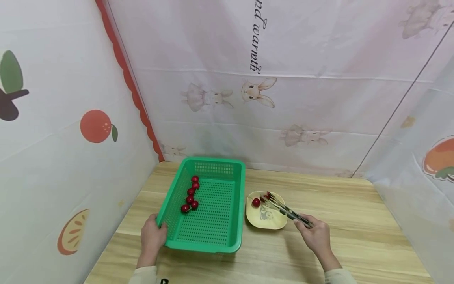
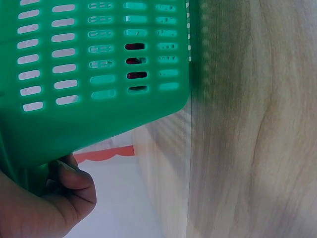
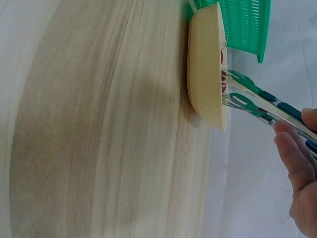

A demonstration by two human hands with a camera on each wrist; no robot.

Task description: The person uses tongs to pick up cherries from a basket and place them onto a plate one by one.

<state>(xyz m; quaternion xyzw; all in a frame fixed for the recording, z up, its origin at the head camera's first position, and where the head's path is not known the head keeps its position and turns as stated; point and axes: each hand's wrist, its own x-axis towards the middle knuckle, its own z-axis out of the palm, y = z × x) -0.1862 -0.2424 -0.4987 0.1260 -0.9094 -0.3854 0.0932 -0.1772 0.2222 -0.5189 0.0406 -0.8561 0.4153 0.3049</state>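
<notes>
My left hand [image 1: 153, 236] grips the near left rim of a green plastic basket [image 1: 200, 248], thumb over the edge. Several dark red cherries [image 1: 190, 199] lie in a line along the basket's left side. On its right stands a small pale yellow bowl [image 1: 260, 223] with a panda print. One cherry [image 1: 256, 202] with a stem lies in the bowl. My right hand [image 1: 315, 235] holds dark-handled tongs [image 1: 291, 213] with slotted metal ends. Their tips reach into the bowl around another cherry [image 1: 266, 197], which they partly cover.
The wooden table [image 1: 354, 232] carries the basket and bowl. Printed cloth [image 1: 301, 98] hangs behind the table's far edge, and more cloth walls stand at left and right. The bowl sits close beside the basket's right wall.
</notes>
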